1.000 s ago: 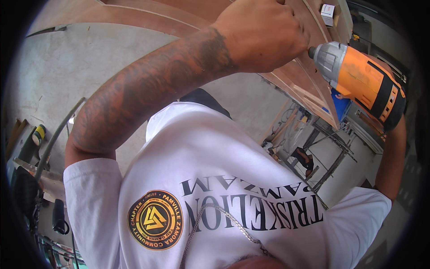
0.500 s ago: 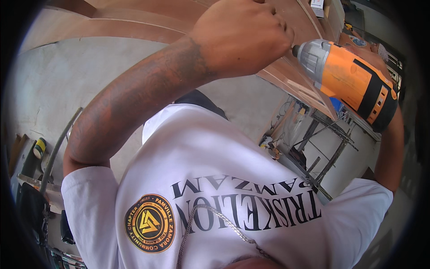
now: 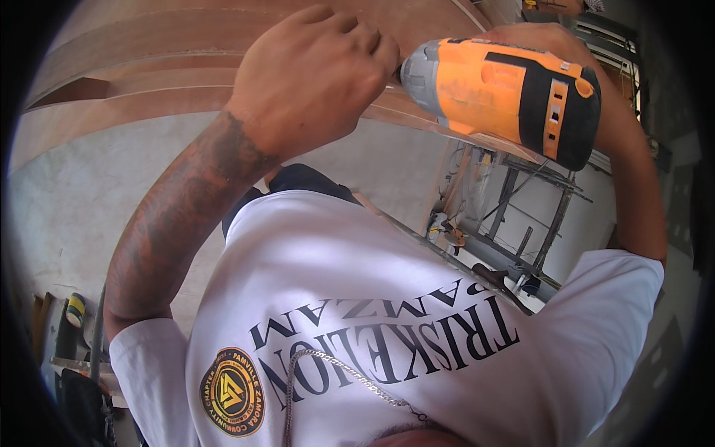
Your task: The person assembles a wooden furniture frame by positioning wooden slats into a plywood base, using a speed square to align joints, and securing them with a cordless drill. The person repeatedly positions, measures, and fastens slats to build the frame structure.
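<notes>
One grey-nosed, orange-and-black drill [image 3: 484, 86] clamped in our right hand [image 3: 555, 39] | left hand [image 3: 313, 82] by its tip, grip hidden | work seemingly unfinished

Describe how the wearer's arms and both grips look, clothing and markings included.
A white T-shirt covers the upper arms with its short left sleeve and right sleeve. A dark tattoo spans much of the left forearm up to the wrist. The left grip wears no glove; the right grip is partly hidden, with no glove visible. No sleeve covers the right forearm.
</notes>
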The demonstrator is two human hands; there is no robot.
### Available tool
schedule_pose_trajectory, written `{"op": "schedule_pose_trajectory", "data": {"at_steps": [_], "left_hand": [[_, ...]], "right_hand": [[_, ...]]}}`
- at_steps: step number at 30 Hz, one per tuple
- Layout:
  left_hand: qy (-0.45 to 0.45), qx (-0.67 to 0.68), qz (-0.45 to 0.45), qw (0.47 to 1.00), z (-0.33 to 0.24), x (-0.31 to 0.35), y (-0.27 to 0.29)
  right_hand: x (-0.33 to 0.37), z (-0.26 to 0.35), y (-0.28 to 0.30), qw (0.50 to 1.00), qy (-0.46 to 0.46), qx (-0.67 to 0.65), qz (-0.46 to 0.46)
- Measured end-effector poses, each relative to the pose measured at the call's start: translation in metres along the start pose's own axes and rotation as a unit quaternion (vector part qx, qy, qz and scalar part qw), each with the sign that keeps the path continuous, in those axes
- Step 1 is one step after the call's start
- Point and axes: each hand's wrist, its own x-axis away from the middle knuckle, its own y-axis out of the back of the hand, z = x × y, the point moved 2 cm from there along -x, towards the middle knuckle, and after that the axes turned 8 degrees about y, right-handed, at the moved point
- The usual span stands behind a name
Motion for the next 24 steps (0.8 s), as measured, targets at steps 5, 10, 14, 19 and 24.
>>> {"op": "schedule_pose_trajectory", "data": {"at_steps": [5, 10, 14, 19, 24], "left_hand": [[-0.005, 0.004, -0.035, 0.999, -0.002, -0.002, 0.000], [0.001, 0.007, -0.024, 1.000, -0.001, 0.002, 0.001], [0.007, 0.005, -0.020, 1.000, 0.000, 0.002, -0.001], [0.004, -0.005, -0.035, 0.999, -0.001, 0.002, -0.002], [0.006, -0.014, -0.024, 1.000, -0.001, 0.004, -0.001]], "right_hand": [[0.002, 0.000, 0.003, 0.995, -0.042, -0.020, 0.084], [0.004, -0.001, -0.002, 0.999, -0.025, 0.022, 0.007], [0.007, -0.016, -0.011, 0.994, -0.067, -0.078, 0.021], [0.022, -0.011, -0.004, 1.000, 0.024, 0.002, -0.019], [0.015, -0.018, 0.000, 0.998, 0.031, 0.042, 0.031]]}}
